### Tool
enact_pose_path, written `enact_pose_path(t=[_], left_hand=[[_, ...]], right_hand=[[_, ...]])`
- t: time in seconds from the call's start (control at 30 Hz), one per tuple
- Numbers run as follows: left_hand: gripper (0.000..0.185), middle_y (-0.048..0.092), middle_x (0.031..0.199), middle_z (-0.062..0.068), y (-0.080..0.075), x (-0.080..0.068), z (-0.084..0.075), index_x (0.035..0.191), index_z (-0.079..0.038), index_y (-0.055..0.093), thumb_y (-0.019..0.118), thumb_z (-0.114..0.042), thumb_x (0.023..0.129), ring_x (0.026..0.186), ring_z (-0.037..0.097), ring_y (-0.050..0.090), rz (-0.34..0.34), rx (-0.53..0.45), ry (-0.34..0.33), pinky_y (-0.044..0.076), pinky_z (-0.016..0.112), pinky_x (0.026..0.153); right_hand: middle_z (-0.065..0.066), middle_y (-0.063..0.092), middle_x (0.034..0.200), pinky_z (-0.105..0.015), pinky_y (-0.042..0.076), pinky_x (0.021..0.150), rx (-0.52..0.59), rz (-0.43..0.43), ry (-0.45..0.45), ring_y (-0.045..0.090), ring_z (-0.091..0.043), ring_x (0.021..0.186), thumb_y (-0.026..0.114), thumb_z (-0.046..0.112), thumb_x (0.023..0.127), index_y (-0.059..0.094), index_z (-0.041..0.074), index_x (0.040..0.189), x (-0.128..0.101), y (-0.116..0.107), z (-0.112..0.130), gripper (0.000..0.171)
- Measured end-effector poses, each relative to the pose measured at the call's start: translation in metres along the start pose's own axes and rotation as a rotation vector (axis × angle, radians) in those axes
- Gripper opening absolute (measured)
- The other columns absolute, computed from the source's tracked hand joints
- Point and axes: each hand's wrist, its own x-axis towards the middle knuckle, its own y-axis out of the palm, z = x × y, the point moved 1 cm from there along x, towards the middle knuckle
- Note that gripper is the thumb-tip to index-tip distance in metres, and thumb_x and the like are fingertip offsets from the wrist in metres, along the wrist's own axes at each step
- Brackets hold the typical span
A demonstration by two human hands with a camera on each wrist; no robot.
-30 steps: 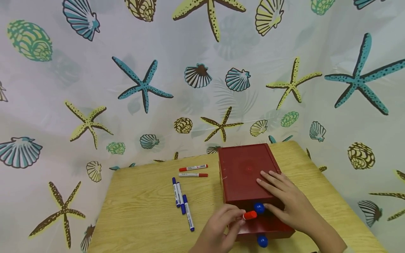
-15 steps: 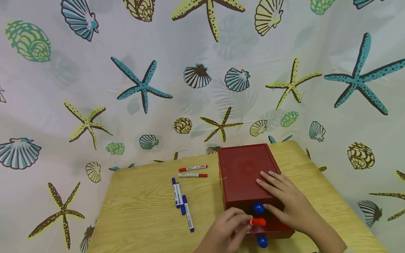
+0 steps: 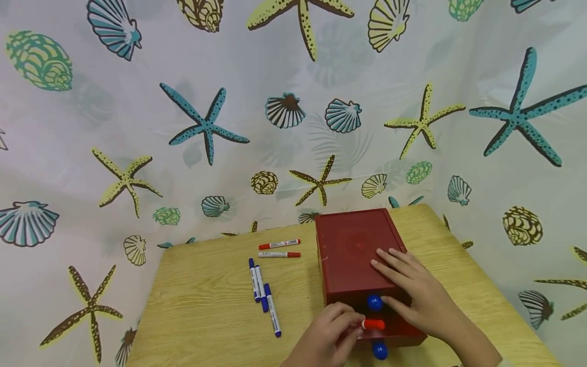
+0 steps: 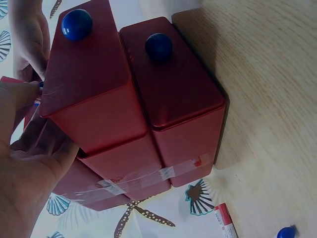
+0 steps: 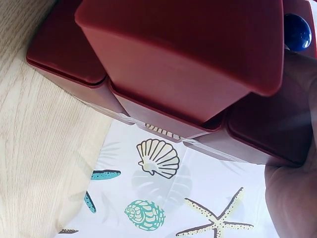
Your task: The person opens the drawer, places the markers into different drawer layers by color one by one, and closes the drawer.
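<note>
A dark red drawer box [image 3: 355, 250] stands at the right of the table, one drawer [image 3: 401, 329] pulled out below the top one. My left hand [image 3: 323, 334] pinches a marker by its white barrel, its red cap [image 3: 373, 324] pointing right over the open drawer. Most of the barrel is hidden by the fingers. My right hand [image 3: 415, 283] rests on the box top with fingers spread, its thumb beside the upper blue knob [image 3: 374, 302]. In the left wrist view, the open drawer's blue knob [image 4: 77, 25] and a lower closed drawer's knob [image 4: 158, 47] appear.
Left of the box lie two red-capped markers, one a red-and-white marker [image 3: 279, 244], the other a white marker [image 3: 278, 254]. Several blue-capped markers [image 3: 272, 311] lie nearer the front. Behind the wooden table [image 3: 202, 300] hangs a curtain [image 3: 243, 153] with shells and starfish.
My left hand has carried the marker right and slightly down, from beside the upper knob to over the open drawer. My right hand stays where it was on the box.
</note>
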Motion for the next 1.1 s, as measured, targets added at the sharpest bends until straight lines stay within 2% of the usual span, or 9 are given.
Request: enact_pose_path(t=[0.37, 0.6, 0.83, 0.97, 1.1], left_hand=[[0.023, 0.065, 0.121, -0.007, 0.0027, -0.0004, 0.0036, 0.128, -0.015, 0.072, 0.067, -0.017, 0.106, 0.108, 0.001, 0.059, 0.011, 0.067, 0.014, 0.050, 0.009, 0.095], [0.022, 0.065, 0.120, -0.005, 0.0018, 0.0003, 0.0040, 0.127, -0.014, 0.072, 0.065, -0.020, 0.107, 0.108, 0.001, 0.059, 0.023, 0.056, 0.009, 0.050, 0.010, 0.096], [0.018, 0.064, 0.120, -0.008, 0.0006, -0.0007, 0.0028, 0.123, -0.015, 0.073, 0.066, -0.019, 0.107, 0.108, 0.002, 0.060, -0.002, 0.056, 0.045, 0.049, 0.009, 0.096], [0.019, 0.065, 0.120, -0.009, -0.0027, -0.0023, 0.0036, 0.123, -0.016, 0.073, 0.068, -0.018, 0.105, 0.110, 0.002, 0.060, -0.021, 0.049, 0.037, 0.051, 0.012, 0.098], [0.019, 0.068, 0.116, -0.010, -0.0064, -0.0038, 0.0061, 0.122, -0.017, 0.074, 0.071, -0.017, 0.103, 0.106, 0.000, 0.062, -0.044, 0.065, 0.035, 0.051, 0.011, 0.096]], right_hand=[[-0.004, 0.053, 0.162, -0.014, 0.002, 0.129, -0.008, 0.003, 0.006, 0.044, -0.034, 0.151, 0.095, 0.023, 0.076, 0.058, 0.026, 0.154, 0.0000, -0.0008, -0.0004, 0.087], [-0.004, 0.052, 0.163, -0.015, 0.002, 0.129, -0.006, 0.006, 0.008, 0.044, -0.033, 0.151, 0.095, 0.023, 0.077, 0.057, 0.026, 0.155, 0.0000, 0.0007, -0.0010, 0.087], [-0.003, 0.052, 0.163, -0.014, 0.002, 0.128, 0.002, 0.010, 0.021, 0.043, -0.032, 0.152, 0.095, 0.023, 0.077, 0.057, 0.027, 0.155, 0.0003, 0.0005, -0.0001, 0.087], [-0.004, 0.052, 0.163, -0.015, 0.002, 0.128, 0.002, 0.003, 0.009, 0.044, -0.033, 0.151, 0.095, 0.022, 0.076, 0.058, 0.026, 0.154, 0.0009, 0.0000, 0.0006, 0.087], [-0.004, 0.053, 0.162, -0.015, 0.002, 0.128, 0.002, -0.002, 0.004, 0.044, -0.033, 0.151, 0.095, 0.022, 0.076, 0.058, 0.025, 0.154, 0.0008, -0.0001, 0.0010, 0.087]])
